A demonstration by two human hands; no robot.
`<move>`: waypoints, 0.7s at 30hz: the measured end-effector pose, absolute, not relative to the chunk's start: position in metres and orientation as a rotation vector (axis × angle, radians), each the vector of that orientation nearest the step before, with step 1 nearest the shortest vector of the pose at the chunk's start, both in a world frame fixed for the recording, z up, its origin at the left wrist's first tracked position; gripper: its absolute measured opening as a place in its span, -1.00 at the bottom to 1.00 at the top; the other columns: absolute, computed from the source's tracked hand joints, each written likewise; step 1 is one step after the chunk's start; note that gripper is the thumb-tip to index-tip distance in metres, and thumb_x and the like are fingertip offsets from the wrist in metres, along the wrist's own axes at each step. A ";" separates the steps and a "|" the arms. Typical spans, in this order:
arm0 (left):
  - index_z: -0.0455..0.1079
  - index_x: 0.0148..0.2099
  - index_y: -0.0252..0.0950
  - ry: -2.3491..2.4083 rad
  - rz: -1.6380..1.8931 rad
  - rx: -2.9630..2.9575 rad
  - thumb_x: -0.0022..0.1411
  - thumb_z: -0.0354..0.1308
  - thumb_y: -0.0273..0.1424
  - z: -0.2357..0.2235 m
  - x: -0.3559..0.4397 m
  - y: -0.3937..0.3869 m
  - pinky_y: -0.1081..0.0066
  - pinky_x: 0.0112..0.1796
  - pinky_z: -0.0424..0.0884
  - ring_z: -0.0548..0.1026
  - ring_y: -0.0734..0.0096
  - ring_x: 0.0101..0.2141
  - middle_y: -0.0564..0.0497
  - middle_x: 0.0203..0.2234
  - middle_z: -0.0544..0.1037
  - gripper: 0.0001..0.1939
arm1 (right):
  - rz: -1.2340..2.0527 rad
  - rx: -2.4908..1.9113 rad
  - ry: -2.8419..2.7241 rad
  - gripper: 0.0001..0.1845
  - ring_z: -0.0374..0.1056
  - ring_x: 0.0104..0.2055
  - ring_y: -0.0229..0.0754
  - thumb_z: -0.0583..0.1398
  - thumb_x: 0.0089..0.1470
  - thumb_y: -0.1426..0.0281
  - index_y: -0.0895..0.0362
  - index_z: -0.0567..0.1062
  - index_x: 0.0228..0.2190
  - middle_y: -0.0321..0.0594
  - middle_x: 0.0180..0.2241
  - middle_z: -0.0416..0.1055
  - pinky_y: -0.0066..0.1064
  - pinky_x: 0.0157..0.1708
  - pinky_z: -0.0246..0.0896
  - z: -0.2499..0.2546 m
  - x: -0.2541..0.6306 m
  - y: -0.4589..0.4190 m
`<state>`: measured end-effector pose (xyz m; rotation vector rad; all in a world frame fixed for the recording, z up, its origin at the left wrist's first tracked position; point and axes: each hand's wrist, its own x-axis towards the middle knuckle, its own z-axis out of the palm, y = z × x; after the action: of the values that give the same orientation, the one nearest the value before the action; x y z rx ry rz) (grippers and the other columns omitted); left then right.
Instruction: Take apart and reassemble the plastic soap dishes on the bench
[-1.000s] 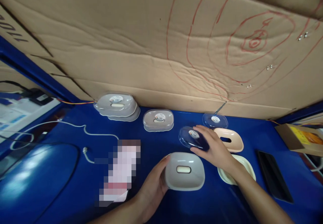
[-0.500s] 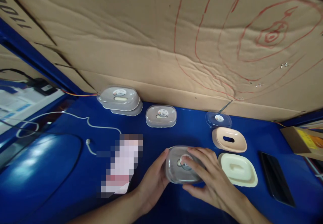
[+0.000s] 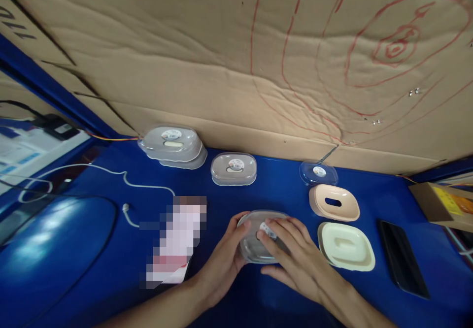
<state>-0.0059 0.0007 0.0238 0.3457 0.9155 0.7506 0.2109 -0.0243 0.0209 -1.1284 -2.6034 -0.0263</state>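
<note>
In front of me is a grey rounded plastic soap box (image 3: 248,250) with an oval slot, its body partly hidden by my hands. My left hand (image 3: 224,264) grips its left side, thumb on the top edge. A clear lid (image 3: 260,215) with a round white label sits over the box; whether it is fully seated I cannot tell. My right hand (image 3: 305,259) rests on the lid, fingers spread across the label and right side, thumb at the near edge. To the right lie a peach soap tray (image 3: 352,204) and a pale green one (image 3: 364,254).
A lidded grey box (image 3: 232,173) and a stack of lidded grey boxes (image 3: 181,146) stand by the cardboard wall (image 3: 177,72). Another clear lid (image 3: 310,173) lies at the back right. A black phone (image 3: 402,259), a pixelated device (image 3: 179,237) and a white cable (image 3: 148,186) are on the blue table.
My right hand has brought the clear lid leftward onto the grey box and now lies on top of it. My left hand keeps its hold, its thumb now over the lid's edge.
</note>
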 end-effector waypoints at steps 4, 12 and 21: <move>0.33 0.25 -0.12 0.923 0.753 0.388 0.32 0.32 0.00 0.025 -0.007 0.002 0.31 -0.05 0.48 0.56 0.21 -0.01 -0.04 0.05 0.59 -0.42 | -0.095 -1.105 -2.634 -0.38 0.37 0.32 0.11 0.28 0.34 0.22 0.04 0.34 0.35 0.04 0.26 0.46 0.12 0.30 0.31 0.016 0.208 -0.026; 0.28 0.35 -0.13 0.954 0.716 0.452 0.31 0.27 0.08 0.022 -0.007 -0.001 0.21 -0.06 0.49 0.55 0.06 0.03 -0.11 0.09 0.59 -0.29 | -0.150 -1.021 -2.656 -0.36 0.28 0.40 0.08 0.22 0.32 0.38 0.08 0.30 0.38 0.01 0.35 0.36 0.08 0.37 0.23 0.014 0.210 -0.028; 0.36 0.34 -0.18 0.917 0.735 0.346 0.30 0.32 0.00 0.027 -0.007 0.001 0.18 0.01 0.50 0.54 0.00 0.12 -0.13 0.12 0.61 -0.32 | 0.200 -1.020 -2.506 -0.26 0.22 0.43 0.12 0.27 0.32 0.09 0.00 0.24 0.40 0.00 0.33 0.38 0.18 0.43 0.05 0.020 0.226 -0.023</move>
<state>-0.0069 0.0013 0.0266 0.3462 0.9166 0.7351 0.2256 -0.0229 0.0205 -1.0205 -2.5055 0.2001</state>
